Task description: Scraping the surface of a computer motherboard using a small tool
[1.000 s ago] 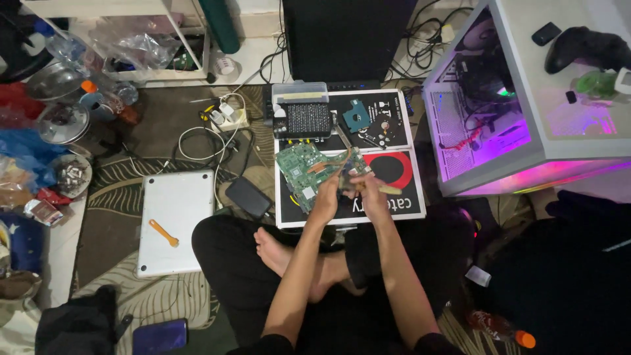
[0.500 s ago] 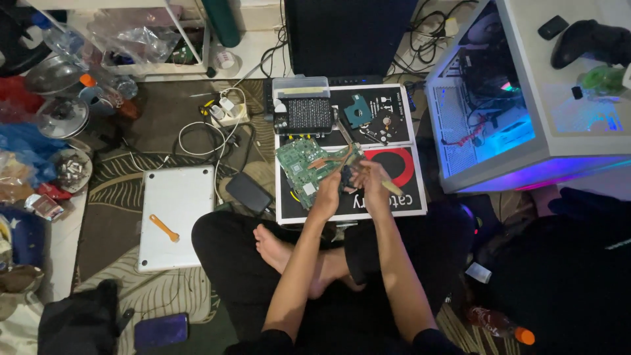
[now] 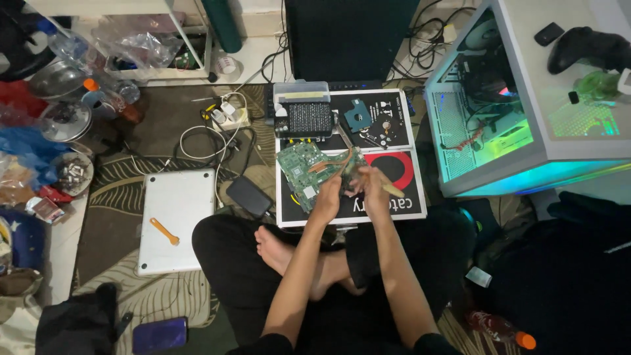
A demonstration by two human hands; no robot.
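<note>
The glowing computer case [image 3: 519,125] has turned from purple to green-cyan since a second ago, while the black work mat [image 3: 394,197] sits as before. On it lies the green circuit board [image 3: 303,172], steadied by the left hand [image 3: 330,190] gripping its edge. The right hand [image 3: 373,186], barely shifted, is closed around a wooden-handled tool [image 3: 391,189].

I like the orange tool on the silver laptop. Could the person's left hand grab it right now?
Probably yes. The orange tool lies bare on the laptop lid, with nothing on it. But the left hand is busy at the green circuit board and would have to let go first.
</note>
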